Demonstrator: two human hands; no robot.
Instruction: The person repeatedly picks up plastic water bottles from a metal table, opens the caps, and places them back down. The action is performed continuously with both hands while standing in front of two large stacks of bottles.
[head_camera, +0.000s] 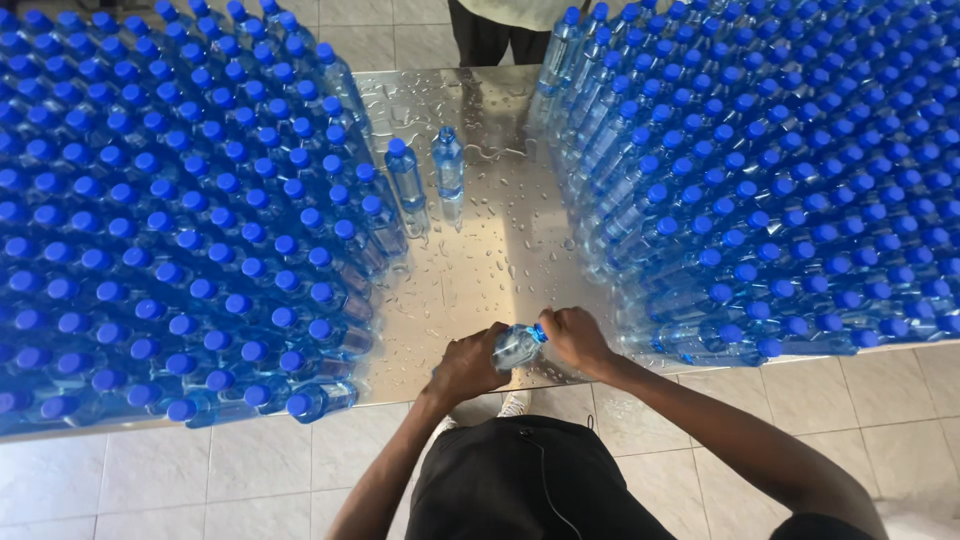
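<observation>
Both hands grip one bottle at the lower centre of the frame, over the near edge of the table.

The left hand (468, 362) wraps the body of the bottle (516, 346), hiding most of it; the right hand (572, 337) closes over the cap (540, 332), so only a sliver of blue shows. The bottle is clear plastic, tilted with its cap toward the right. The wet steel table (480, 270) shows only as a strip down the middle, between a block of capped bottles (180, 220) at left and another block (780, 170) at right, both cut off by the frame. Two loose bottles (427, 175) stand upright at upper centre. A person (500, 25) at the top edge shows only in part.
</observation>
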